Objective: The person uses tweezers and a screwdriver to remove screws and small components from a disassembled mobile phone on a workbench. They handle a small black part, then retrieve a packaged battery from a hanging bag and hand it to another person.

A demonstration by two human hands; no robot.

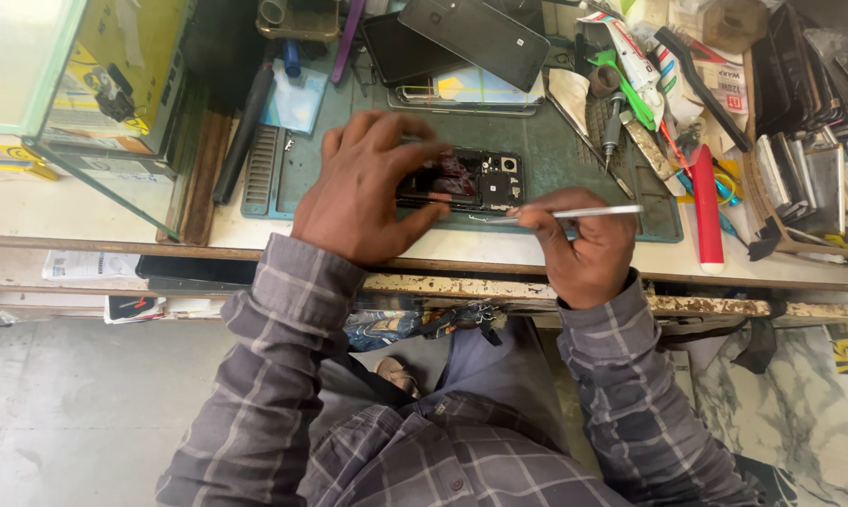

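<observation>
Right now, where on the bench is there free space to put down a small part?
The green mat is bare between the opened phone and the screwdriver. The pale bench strip beside the left hand is free. Crowded: tool pile beyond the right hand.

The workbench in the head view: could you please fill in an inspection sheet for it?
Surface: green mat on a pale bench with a chipped front edge.
Job's things: opened phone lying flat on the mat, insides showing; metal tool level, tip at the phone's near edge.
Clutter: two dark phones stacked at the mat's far side; red tube, green-handled tool and stacked parts to the right; glass case to the left.
Grippers: left hand pressing on the phone; right hand pinching the tool.
Cables: nothing seen.
Surroundings: grey tiled floor below; checked sleeves.
</observation>
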